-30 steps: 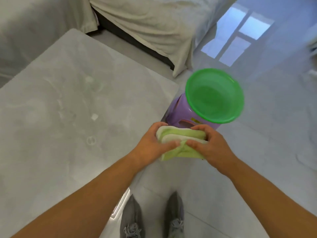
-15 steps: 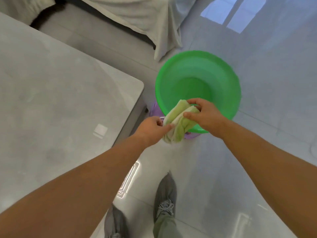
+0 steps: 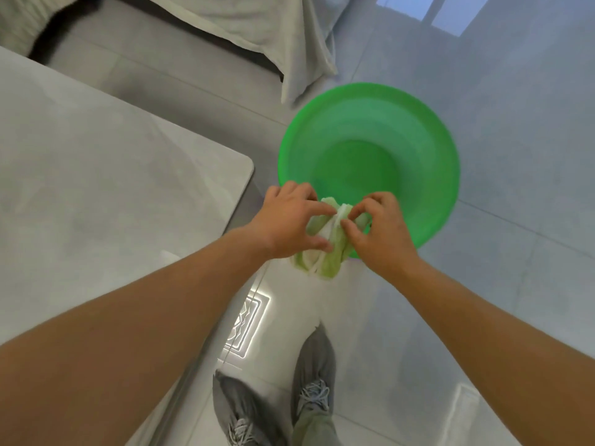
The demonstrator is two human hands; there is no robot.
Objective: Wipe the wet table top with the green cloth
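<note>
Over the basin [image 3: 370, 162], my left hand [image 3: 289, 220] and right hand [image 3: 380, 230] both pinch the cloth [image 3: 325, 252]: limp, light, likely damp; best gripped bunched.

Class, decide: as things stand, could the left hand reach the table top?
Probably yes: the left hand grips the green cloth just off the corner of the table top, with nothing between them, though the right hand grips it too.
</note>
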